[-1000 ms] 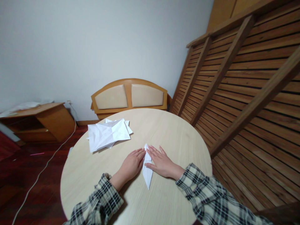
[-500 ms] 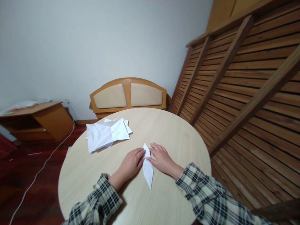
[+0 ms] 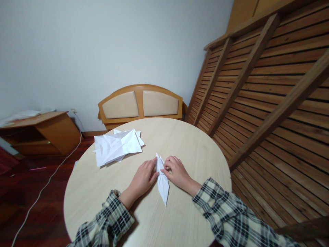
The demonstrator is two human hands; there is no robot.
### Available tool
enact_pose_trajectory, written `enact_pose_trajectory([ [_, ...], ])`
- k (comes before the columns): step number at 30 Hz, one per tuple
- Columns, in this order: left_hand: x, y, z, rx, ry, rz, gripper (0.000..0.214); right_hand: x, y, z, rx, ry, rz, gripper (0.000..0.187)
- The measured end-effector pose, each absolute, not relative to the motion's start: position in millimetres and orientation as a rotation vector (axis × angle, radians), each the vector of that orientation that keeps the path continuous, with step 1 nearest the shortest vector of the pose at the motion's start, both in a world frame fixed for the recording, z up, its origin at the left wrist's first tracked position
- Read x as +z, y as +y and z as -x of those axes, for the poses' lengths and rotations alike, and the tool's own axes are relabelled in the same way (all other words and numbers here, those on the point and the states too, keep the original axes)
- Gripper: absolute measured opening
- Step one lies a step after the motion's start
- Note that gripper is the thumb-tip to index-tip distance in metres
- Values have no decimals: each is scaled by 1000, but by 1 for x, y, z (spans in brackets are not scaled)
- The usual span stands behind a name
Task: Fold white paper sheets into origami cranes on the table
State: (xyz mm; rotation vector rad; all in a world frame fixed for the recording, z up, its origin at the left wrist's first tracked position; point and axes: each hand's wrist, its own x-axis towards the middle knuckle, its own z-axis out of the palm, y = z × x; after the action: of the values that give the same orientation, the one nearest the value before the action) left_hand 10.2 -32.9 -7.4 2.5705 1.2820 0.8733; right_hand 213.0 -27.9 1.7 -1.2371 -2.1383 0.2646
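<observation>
A narrow, pointed piece of folded white paper [image 3: 162,183] lies on the round pale wooden table [image 3: 195,151]. My left hand [image 3: 144,178] presses on its left edge with the fingers curled over the paper. My right hand [image 3: 177,172] sits at its right edge, fingers bent and pinching a flap near the top. Both sleeves are plaid.
A loose pile of creased white paper sheets [image 3: 117,146] lies on the table's far left. Behind the table stands a wooden chair back with tan pads [image 3: 140,103]. A slatted wooden wall [image 3: 269,89] runs along the right. A low wooden cabinet [image 3: 43,132] and a white cable [image 3: 43,188] are at left.
My right hand's fingers went from lying flat on the paper to curling and pinching a flap. The folded paper's top has lifted slightly. My left hand stays pressed at its edge.
</observation>
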Motion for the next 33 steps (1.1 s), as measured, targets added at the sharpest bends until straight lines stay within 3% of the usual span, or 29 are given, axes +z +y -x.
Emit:
enact_pose_trajectory([
  [4,-9,-29,-9,992,1353,-2444,51,4,-28,-214,260,-2114,1204,16],
  [10,3,-28,-9,1075,1381,-2265,18,7,-30,-214,274,-2061,1130,17],
  [19,9,-29,-15,1077,1194,-1835,27,11,-31,-215,305,-2048,1039,22],
  [27,13,-31,-13,1158,1212,-1771,30,11,-31,-214,303,-1896,1150,10],
  [33,13,-30,-13,1251,1209,-1737,28,7,-29,-215,307,-2025,1194,15],
])
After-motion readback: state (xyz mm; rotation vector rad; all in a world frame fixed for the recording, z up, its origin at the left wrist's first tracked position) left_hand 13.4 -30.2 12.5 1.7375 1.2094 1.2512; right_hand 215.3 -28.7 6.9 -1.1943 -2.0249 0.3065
